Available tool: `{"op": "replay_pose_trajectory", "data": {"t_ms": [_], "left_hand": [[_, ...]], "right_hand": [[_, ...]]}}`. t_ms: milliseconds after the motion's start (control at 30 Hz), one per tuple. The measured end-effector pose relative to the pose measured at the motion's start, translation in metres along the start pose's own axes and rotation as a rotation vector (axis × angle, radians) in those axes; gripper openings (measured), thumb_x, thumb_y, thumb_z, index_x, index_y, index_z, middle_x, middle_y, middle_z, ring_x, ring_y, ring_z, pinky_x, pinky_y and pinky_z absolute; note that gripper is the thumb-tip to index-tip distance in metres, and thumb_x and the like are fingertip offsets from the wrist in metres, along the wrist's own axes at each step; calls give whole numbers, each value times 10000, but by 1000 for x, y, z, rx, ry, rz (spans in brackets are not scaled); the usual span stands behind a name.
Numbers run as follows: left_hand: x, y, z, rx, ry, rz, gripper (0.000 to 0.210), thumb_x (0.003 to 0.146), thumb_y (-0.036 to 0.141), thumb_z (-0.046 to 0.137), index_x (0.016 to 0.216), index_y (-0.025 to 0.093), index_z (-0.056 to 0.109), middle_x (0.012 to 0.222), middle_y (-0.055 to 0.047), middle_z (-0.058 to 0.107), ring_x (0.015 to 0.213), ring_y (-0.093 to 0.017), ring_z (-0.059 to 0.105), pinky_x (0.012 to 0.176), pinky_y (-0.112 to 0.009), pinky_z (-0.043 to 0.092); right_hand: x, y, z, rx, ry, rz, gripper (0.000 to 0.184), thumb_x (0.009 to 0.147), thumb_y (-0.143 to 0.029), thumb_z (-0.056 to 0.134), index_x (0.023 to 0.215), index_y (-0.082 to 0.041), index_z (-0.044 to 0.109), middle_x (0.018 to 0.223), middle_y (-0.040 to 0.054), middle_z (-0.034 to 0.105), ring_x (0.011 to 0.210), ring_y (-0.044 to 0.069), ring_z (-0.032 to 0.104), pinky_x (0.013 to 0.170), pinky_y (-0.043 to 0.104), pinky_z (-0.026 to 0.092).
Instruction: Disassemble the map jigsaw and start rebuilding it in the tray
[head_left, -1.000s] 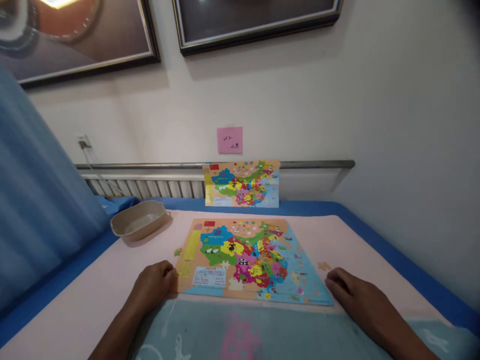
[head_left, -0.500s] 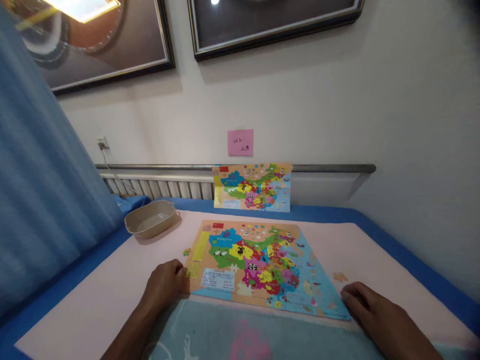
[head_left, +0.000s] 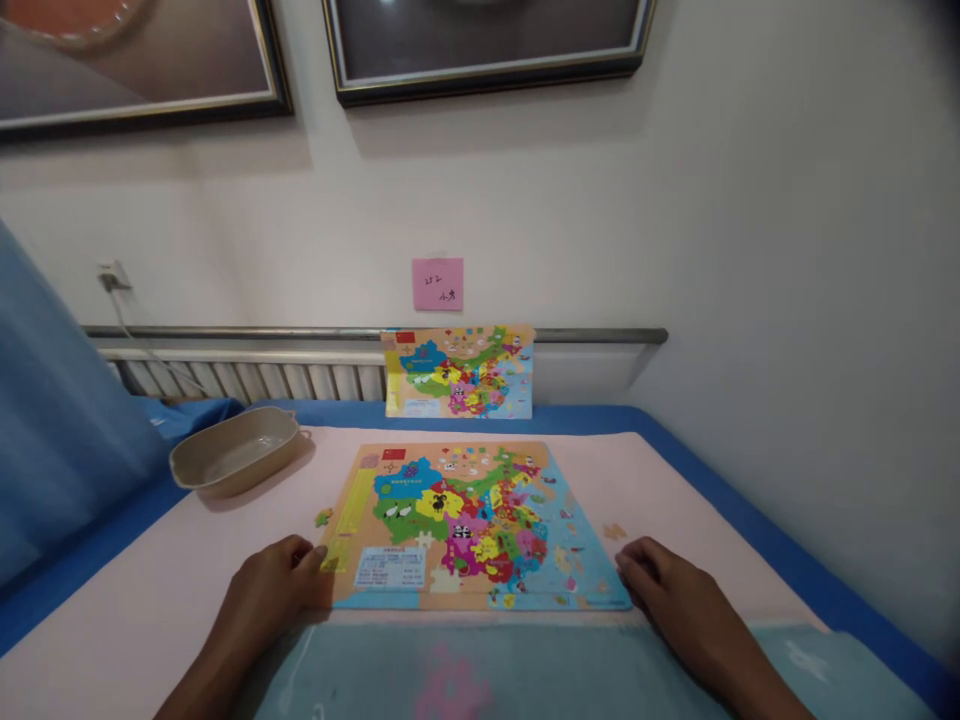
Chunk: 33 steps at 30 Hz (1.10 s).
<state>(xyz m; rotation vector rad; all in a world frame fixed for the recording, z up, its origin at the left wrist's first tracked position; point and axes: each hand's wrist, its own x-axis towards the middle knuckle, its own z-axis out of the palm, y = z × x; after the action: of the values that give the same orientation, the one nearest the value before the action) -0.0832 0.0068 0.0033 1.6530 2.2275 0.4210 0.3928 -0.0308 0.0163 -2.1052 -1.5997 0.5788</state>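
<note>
A colourful map jigsaw puzzle (head_left: 480, 480) lies flat in front of me, with animal pictures and a red flag in its upper left. Two pale piece-shaped patches show in its lower left part. Curled at the puzzle's lower left edge, my left hand (head_left: 274, 580) has thumb and fingers closed on the border. My right hand (head_left: 667, 590) grips the lower right corner, its fingers bent and partly hidden. A small green and orange puzzle piece (head_left: 323, 517) lies just left of the board. Beyond my right fingertips is a loose light orange piece (head_left: 614, 531).
A beige oval basin (head_left: 238, 458) stands at the back left. Against the wall rail (head_left: 600, 336) leans a matching map sheet (head_left: 459, 375), below a pink note (head_left: 438, 284). A blue curtain (head_left: 52, 450) hangs at the left. Pink cloth (head_left: 172, 540) covers the table.
The view has swung to the right, so everything appears further left. The puzzle's lower edge now runs nearly level instead of slanting, with both hands still at its sides.
</note>
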Motion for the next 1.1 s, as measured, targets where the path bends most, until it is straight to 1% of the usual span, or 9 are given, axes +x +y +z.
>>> {"op": "replay_pose_trajectory", "data": {"t_ms": [133,300,467,533,600,767,867,967,1100], "left_hand": [[3,-5,3,32,-32,-22,426,945,515,483,978,253,817,1054,-100,850,1009,-351,763,774,-380,491],[12,-19,7,71,3,-5,471,921,560,479,1054,253,811,1102,-119,845,1022,-385,760,792,-419,522],[23,-29,11,57,-7,26,509,930,557,435,1064,239,810,1151,-121,838,1066,-373,756,842,-418,543],[27,-33,14,40,-8,42,512,930,555,437,1067,234,811,1170,-122,837,1081,-368,756,865,-415,546],[29,-36,17,25,-2,45,512,928,560,445,1072,235,814,1170,-122,838,1084,-367,757,872,-413,548],[27,-36,20,-20,0,74,443,895,571,504,979,276,824,1073,-86,853,1022,-351,773,793,-373,549],[23,-30,20,-31,-11,80,402,877,554,518,907,289,820,999,-65,852,969,-333,774,763,-355,539],[16,-22,17,-42,-47,85,409,878,546,497,861,277,804,964,-68,847,958,-332,771,767,-358,537],[7,-10,13,-25,-60,45,417,889,527,474,870,263,796,980,-102,844,967,-355,769,794,-400,526]], "right_hand": [[-1,3,0,6,31,4,371,903,-531,342,907,-267,602,893,84,763,855,286,698,779,395,454],[-3,11,-3,-47,123,-22,279,985,-385,358,956,-243,596,935,85,751,882,267,692,792,374,452],[9,13,-5,-195,116,-36,277,1057,-267,389,1135,-182,640,1128,112,747,1043,237,705,879,322,467],[19,12,-6,-256,111,-43,303,1070,-256,407,1222,-163,651,1252,140,711,1129,256,692,909,334,455],[28,9,-8,-303,102,-60,315,1079,-280,434,1269,-171,661,1300,148,677,1132,271,694,875,347,446],[40,6,-10,-418,89,-88,295,1086,-246,427,1092,-184,715,1170,139,672,1027,276,711,728,348,396],[39,10,-10,-458,148,-74,333,1083,-196,371,1094,-158,702,1185,174,664,1064,303,701,770,371,429],[31,9,-7,-322,161,-123,317,1081,-216,369,1117,-177,681,1170,146,700,1076,271,704,885,371,475],[17,-2,-2,-96,39,-125,302,1069,-282,376,1054,-205,667,1123,126,770,1048,263,735,907,371,503]]}}
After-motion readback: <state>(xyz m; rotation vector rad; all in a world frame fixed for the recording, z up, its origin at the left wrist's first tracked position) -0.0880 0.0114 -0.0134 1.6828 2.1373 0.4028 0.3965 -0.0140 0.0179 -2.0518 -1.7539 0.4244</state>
